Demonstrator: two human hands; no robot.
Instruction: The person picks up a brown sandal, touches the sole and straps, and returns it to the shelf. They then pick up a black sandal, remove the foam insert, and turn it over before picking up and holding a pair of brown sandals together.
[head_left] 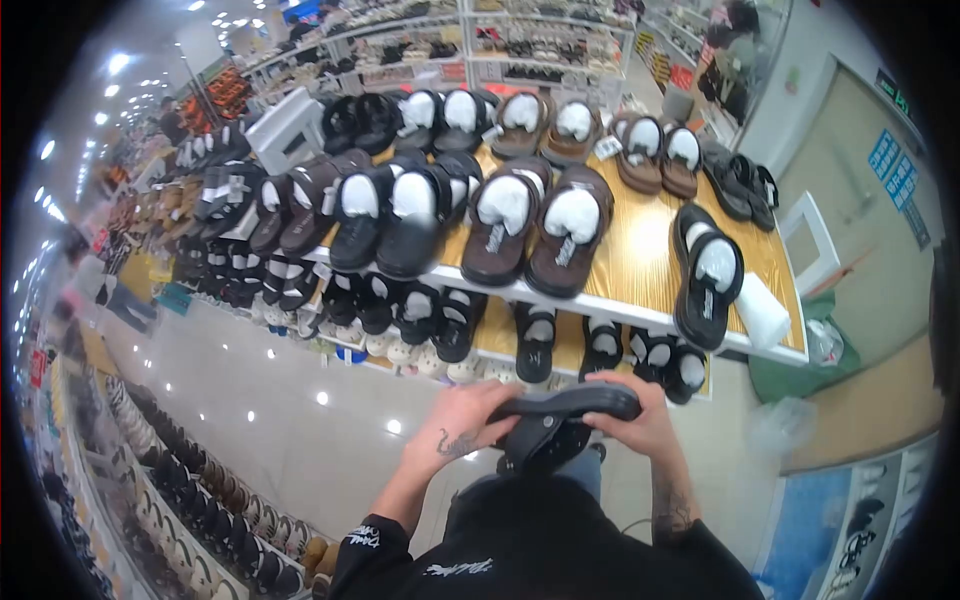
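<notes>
A black sandal (565,402) is held sideways in front of my body, its sole edge facing up and its strap hanging below. My left hand (470,418) grips one end, and my right hand (638,415) is closed round the other end. On the shelf ahead lies a single black sandal (708,285) with white stuffing under its strap. Beside it is a crumpled white paper wad (763,312). A pair of dark brown sandals (567,235) stands further left on the same shelf.
The wooden display shelf (635,245) carries several pairs of sandals, with more on the tier below. A white frame (812,245) stands at its right end, near a green bag (815,360). Shoe racks (215,500) line the lower left. A door (870,190) is at right.
</notes>
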